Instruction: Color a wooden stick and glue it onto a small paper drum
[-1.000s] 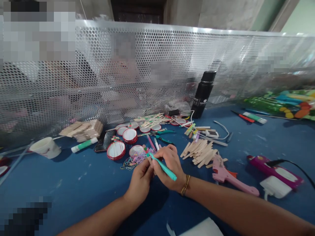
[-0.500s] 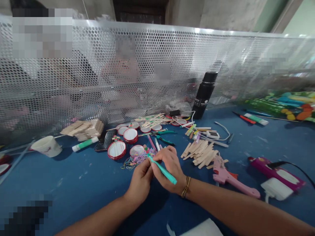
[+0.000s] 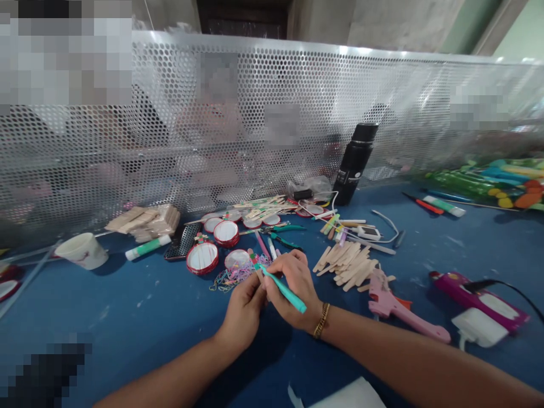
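Observation:
My right hand (image 3: 293, 289) is closed round a turquoise marker (image 3: 287, 292), its tip end against a flat wooden craft stick (image 3: 254, 260). The stick carries red and green coloring near its upper end. My left hand (image 3: 244, 309) pinches the lower part of that stick. Just beyond the hands lie a tangle of pastel strings (image 3: 232, 279) and several round white discs with red rims, one of them a red-rimmed disc (image 3: 202, 258). A pile of plain craft sticks (image 3: 346, 263) lies to the right of my right hand.
A pink glue gun (image 3: 403, 314), a purple glue gun (image 3: 476, 297) and a white adapter (image 3: 478, 327) lie at the right. A black bottle (image 3: 356, 163) stands before the perforated metal screen (image 3: 255, 158). A white cup (image 3: 83, 251) and a glue stick tube (image 3: 148, 247) are at the left.
The marker in my right hand has shifted slightly against the stick, its back end a little lower. My left hand keeps its pinch on the stick.

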{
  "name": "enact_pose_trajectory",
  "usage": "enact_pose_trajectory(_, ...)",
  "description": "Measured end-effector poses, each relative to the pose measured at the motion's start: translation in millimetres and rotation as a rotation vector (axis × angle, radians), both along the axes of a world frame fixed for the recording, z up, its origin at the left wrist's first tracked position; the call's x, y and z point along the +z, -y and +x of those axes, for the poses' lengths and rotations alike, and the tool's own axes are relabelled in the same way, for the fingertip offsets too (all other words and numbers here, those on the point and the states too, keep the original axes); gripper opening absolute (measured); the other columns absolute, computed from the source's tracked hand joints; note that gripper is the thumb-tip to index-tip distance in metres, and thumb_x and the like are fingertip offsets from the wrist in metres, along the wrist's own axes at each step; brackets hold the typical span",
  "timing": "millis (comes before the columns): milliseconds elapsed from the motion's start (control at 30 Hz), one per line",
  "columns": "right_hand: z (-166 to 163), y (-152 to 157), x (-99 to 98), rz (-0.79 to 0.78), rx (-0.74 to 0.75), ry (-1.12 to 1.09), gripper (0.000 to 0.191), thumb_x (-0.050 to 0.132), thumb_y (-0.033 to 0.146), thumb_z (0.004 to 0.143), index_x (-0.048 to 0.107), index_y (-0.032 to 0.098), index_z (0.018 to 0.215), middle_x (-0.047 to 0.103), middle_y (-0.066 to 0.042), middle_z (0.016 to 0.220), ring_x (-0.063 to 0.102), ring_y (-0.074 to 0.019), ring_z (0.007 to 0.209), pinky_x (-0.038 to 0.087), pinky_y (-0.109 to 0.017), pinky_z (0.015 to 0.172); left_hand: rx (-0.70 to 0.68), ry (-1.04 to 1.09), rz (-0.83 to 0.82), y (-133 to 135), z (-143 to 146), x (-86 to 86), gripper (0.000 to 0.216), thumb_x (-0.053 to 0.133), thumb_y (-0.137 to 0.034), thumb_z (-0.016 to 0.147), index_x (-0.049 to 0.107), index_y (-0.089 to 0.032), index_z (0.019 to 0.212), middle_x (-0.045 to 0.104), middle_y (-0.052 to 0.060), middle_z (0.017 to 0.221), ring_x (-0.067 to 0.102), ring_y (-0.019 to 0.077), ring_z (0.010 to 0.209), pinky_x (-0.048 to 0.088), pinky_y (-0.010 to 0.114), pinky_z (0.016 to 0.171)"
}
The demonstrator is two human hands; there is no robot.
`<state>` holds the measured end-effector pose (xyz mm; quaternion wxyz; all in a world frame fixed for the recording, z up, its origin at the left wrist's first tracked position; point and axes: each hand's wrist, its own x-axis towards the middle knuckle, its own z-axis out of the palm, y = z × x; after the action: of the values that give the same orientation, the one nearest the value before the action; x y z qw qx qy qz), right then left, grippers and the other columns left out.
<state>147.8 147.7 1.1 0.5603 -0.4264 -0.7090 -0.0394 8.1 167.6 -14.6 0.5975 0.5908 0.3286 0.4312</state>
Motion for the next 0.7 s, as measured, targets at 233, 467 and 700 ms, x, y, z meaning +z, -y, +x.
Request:
enact_pose_trajectory(233, -0.9, 1.3, 1.7, 0.008, 0.031, 0.008, 0.003, 0.055, 0.021, 0.089, 0.054, 0.023, 0.091, 0.066, 0.0, 0.08, 0.063, -0.0177, 0.077, 0.038, -0.041, 0.087, 0.004, 0.023, 0.001, 1.3, 0.5, 1.8, 0.033, 0.073, -0.047, 0.081, 0.07, -0.016, 0.086, 0.057, 0.0, 0.072, 0.047, 0.0146, 0.069, 0.043, 0.025, 0.067)
enact_pose_trajectory(467, -1.0, 1.7, 1.8, 0.01, 0.018, 0.0, 0.003, 0.056, 0.021, 0.089, 0.054, 0.023, 0.09, 0.065, 0.0, 0.08, 0.063, -0.0174, 0.078, 0.038, -0.04, 0.087, -0.005, 0.033, -0.015, 1.6, 0.8, 3.0, 0.034, 0.072, -0.049, 0.082, 0.07, -0.016, 0.086, 0.056, -0.001, 0.069, 0.045, 0.0134, 0.065, 0.043, 0.025, 0.065)
enact_pose_trajectory(700, -0.6, 0.5, 2.3, -0.006, -0.006, -0.003, 0.003, 0.056, 0.022, 0.089, 0.053, 0.023, 0.088, 0.064, 0.001, 0.078, 0.062, -0.0169, 0.074, 0.038, -0.04, 0.085, 0.002, 0.027, -0.037, 0.4, 0.9, 1.4, 0.036, 0.072, -0.051, 0.082, 0.07, -0.015, 0.085, 0.054, -0.002, 0.067, 0.043, 0.0121, 0.061, 0.045, 0.025, 0.063)
